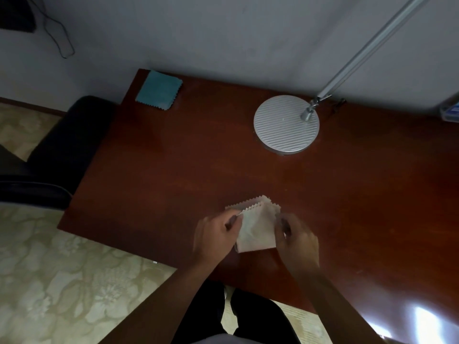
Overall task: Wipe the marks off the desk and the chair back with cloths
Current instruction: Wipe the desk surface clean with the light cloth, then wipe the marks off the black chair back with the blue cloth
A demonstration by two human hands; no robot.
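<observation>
The black padded chair [62,150] stands at the left end of the desk, its back not clearly readable from above, so marks there could be skipped. On the dark red-brown wooden desk [173,170] no marks show plainly in this dim light; the likely slip is wiping the wrong patch and leaving the real smudges behind. A folded teal cloth with zigzag edges [159,90] lies untouched at the far left corner, well apart from the hands. The beige folded cloth with zigzag edges [255,227] sits near the front edge, partly lifted; if its layers fan out unevenly it may bunch and smear rather than clean. The round ribbed silver lamp base [286,124] with its slanting arm stands farther back to the right, and a wide sweep could knock it.

The left hand [216,234] pinches the beige cloth's left edge, fingers curled around it. The right hand [295,238] grips the right edge the same way, thumb and fingers closed on the fabric. Neither hand presses the desk.
</observation>
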